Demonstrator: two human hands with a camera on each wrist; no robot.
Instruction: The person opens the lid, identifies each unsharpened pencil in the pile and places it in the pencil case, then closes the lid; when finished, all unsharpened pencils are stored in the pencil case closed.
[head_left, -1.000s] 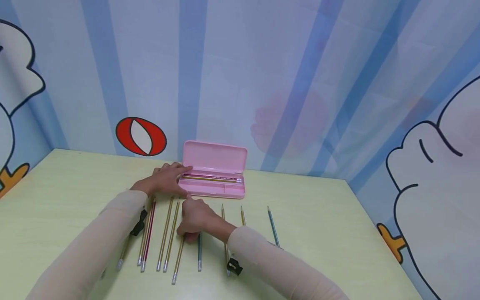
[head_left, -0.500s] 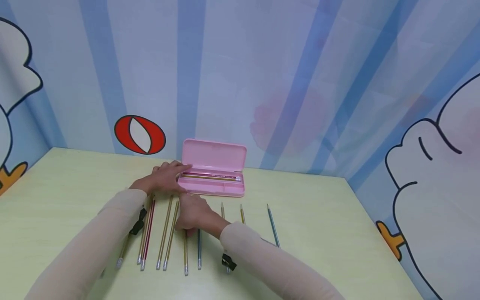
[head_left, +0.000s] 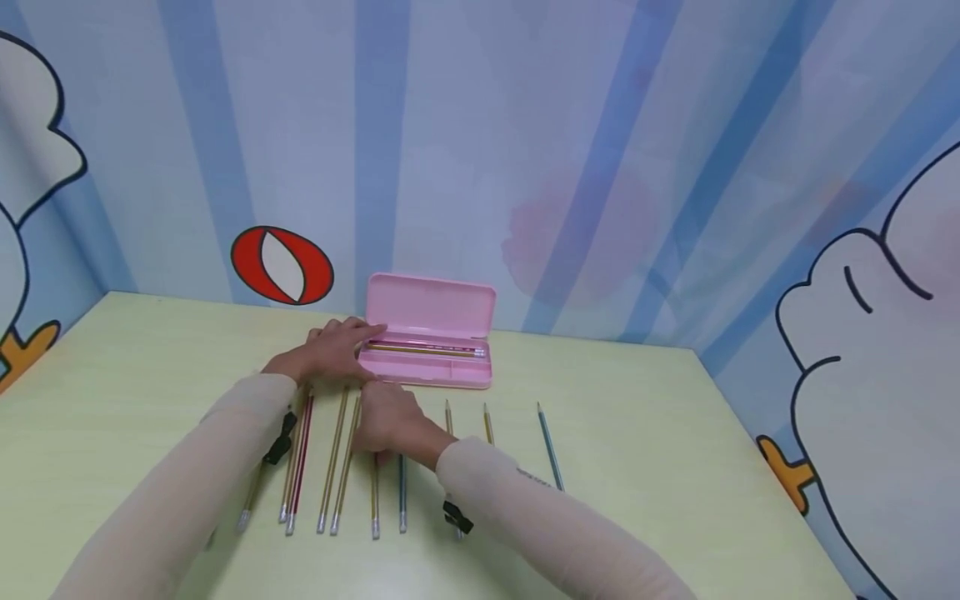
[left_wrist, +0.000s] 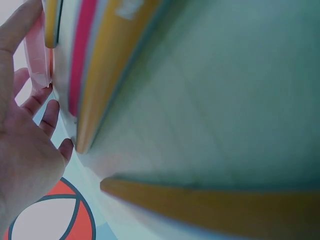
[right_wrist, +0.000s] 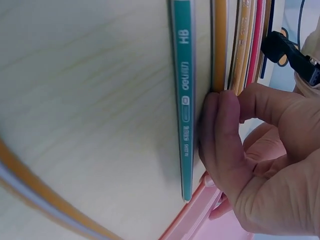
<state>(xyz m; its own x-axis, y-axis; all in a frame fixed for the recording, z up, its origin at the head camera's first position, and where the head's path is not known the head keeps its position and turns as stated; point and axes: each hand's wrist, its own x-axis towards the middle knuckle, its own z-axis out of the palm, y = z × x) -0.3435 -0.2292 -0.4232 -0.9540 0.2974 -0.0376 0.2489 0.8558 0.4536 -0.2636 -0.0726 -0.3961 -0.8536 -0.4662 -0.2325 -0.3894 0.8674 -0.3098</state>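
An open pink pencil case (head_left: 408, 368) stands at the back of the table, its lid raised, with a few pencils (head_left: 427, 350) in the long compartment. My left hand (head_left: 330, 350) holds the case's left end, thumb at the front and forefinger towards the hinge. Just in front of the case, my right hand (head_left: 390, 421) pinches a yellow pencil (right_wrist: 219, 45) that lies on the table, eraser end towards me. Its tip is hidden behind the fingers. Close beside it lies a teal pencil (right_wrist: 184, 100), apart from the fingers.
Several yellow pencils (head_left: 330, 475) and a red pencil (head_left: 302, 462) lie left of the right hand. Rightwards lie another yellow pencil (head_left: 488, 423) and a teal pencil (head_left: 550, 446), partly behind the right sleeve. A patterned curtain (head_left: 450, 167) hangs behind the table (head_left: 637, 467).
The yellow pencil at my right hand has turned from slanting to nearly straight and shifted slightly towards the case. My left hand has stayed at the case.
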